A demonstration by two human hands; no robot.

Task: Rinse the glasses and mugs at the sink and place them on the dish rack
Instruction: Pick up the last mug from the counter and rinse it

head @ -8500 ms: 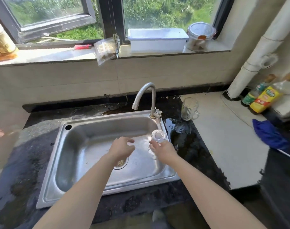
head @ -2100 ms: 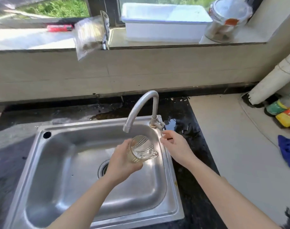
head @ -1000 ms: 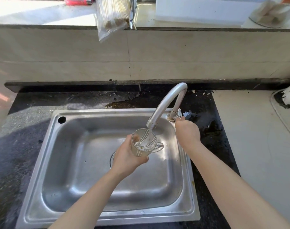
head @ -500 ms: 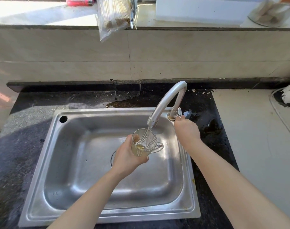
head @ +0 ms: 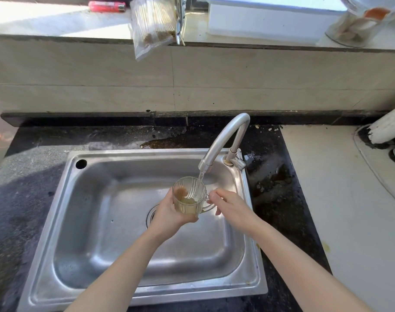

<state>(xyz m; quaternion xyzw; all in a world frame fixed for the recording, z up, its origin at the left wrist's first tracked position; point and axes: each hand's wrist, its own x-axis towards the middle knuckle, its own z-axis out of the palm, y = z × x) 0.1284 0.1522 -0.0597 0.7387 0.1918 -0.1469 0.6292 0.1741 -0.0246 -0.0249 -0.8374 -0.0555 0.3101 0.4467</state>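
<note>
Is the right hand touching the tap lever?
Apart. Head view shows the right hand beside the mug, well below the tap lever, sink wall visible between.

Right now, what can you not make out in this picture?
Head view only.
- Dish rack: outside the frame.
- Jar: top cut off by the upper edge.
- Mug base: hidden by the left hand.
- Right hand: its grip on the mug handle is unclear.

Left hand [head: 169, 213] holds mug [head: 189, 199] under tap [head: 223, 140] — water [head: 200, 180] running.
</note>
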